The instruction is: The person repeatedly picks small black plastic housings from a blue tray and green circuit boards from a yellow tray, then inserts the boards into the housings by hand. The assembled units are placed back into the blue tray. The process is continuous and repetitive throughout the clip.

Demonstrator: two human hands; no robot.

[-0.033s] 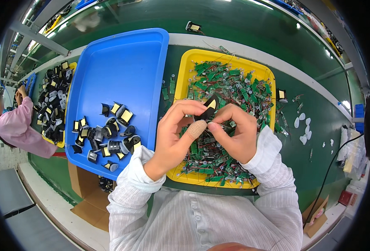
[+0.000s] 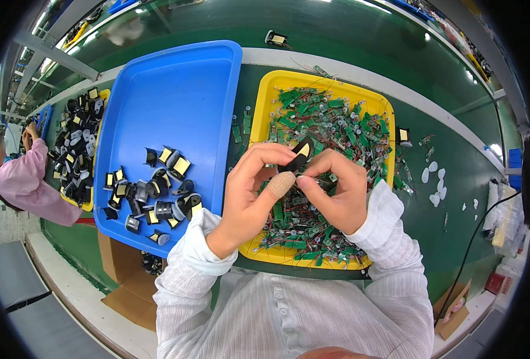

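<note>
Over left half of yellow tray (image 2: 267, 84): left hand (image 2: 247, 200) pinches black part (image 2: 303, 153) | right hand (image 2: 341, 192) at part's lower end, can't tell if gripping | near edge, blue tray (image 2: 175, 96): black-grey housings (image 2: 164, 210) | beyond desk (image 2: 474, 179)'s white strip (image 2: 265, 57): 1 black housing (image 2: 277, 39)

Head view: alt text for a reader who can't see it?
The left hand holds a black part, the right hand close beside it, over a yellow tray of green circuit boards; left, a blue tray holds similar parts.
</note>
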